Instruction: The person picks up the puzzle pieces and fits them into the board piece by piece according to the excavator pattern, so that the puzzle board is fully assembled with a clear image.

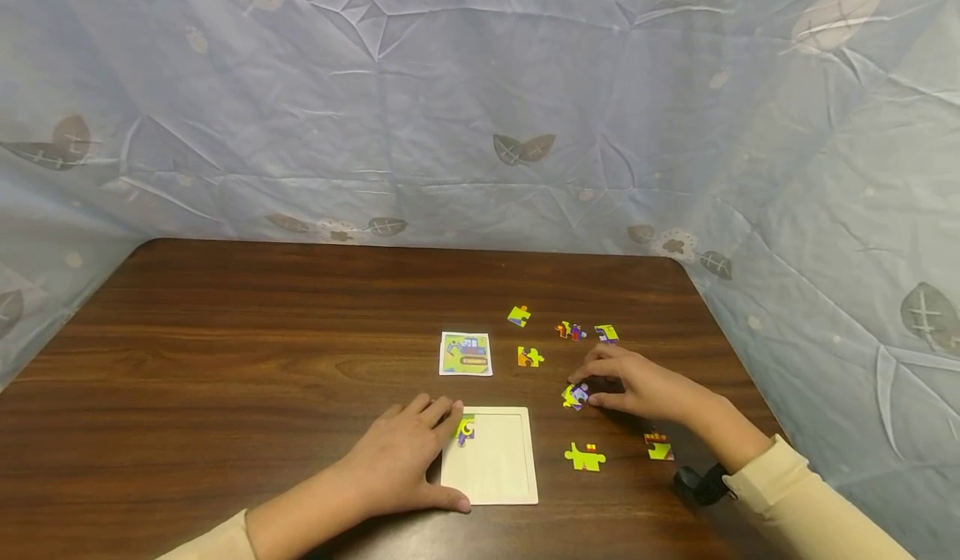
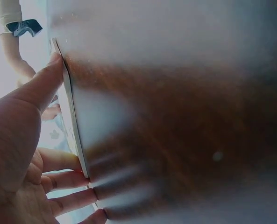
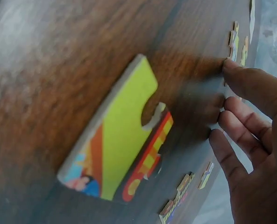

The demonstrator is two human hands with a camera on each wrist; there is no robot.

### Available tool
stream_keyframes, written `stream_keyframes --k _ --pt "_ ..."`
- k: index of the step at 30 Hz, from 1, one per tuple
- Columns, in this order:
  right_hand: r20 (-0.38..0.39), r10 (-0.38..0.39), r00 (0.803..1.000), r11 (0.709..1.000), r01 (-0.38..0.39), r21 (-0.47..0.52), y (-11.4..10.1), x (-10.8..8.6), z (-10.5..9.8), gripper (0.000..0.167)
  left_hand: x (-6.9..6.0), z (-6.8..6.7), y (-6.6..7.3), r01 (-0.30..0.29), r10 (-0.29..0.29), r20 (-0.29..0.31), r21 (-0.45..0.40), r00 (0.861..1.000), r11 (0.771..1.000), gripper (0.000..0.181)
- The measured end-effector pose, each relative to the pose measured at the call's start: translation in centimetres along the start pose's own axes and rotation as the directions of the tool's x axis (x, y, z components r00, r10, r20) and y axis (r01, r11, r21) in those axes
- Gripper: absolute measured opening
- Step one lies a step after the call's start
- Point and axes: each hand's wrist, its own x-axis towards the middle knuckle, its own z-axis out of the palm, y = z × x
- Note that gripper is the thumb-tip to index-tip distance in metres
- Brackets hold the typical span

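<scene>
A pale square puzzle tray (image 1: 491,468) lies on the table with one puzzle piece (image 1: 466,428) in its upper left corner. My left hand (image 1: 401,460) rests along the tray's left side, thumb at the near edge and fingertips at the upper left corner. In the left wrist view its fingers are fairly straight against the tray edge (image 2: 73,116). My right hand (image 1: 633,383) reaches over a yellow-green and purple puzzle piece (image 1: 575,396), thumb at its right side and index finger just above. In the right wrist view the thumb and fingertips are spread apart at the table surface.
A small picture card (image 1: 465,354) of a digger lies behind the tray. Loose pieces lie to the right: a green one (image 1: 585,457), a green-and-red one (image 1: 659,446), an orange-and-green one (image 1: 530,357) and several farther back. A patterned curtain (image 1: 450,110) hangs behind the table.
</scene>
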Motion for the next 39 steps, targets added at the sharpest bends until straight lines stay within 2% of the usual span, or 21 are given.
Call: stream_keyframes --k 8,19,27,35,39 --pt "-0.031 0.020 0.999 1.000 -0.020 0.003 -0.2 0.0 0.0 0.017 -0.1 0.1 0.0 -0.005 0.006 -0.008 0.006 1.000 1.000 0.113" --pt "-0.036 0.131 0.991 0.991 -0.131 0.019 -0.4 -0.5 0.2 0.014 -0.1 0.1 0.0 -0.006 0.006 -0.012 -0.002 1.000 1.000 0.114" --pt "-0.083 0.116 0.990 0.993 -0.112 0.046 -0.5 -1.0 -1.0 0.015 -0.1 0.2 0.0 -0.015 0.015 -0.025 0.004 1.000 1.000 0.114" --pt "-0.166 0.059 0.984 0.998 -0.057 0.013 -1.6 -0.9 -3.1 0.020 0.0 0.2 -0.1 -0.014 0.014 -0.029 0.009 0.999 1.000 0.114" --pt "-0.183 0.035 0.983 0.999 -0.035 0.001 -2.2 -0.8 -3.8 0.020 0.2 0.0 -0.2 -0.021 0.022 -0.028 0.025 0.999 0.999 0.114"
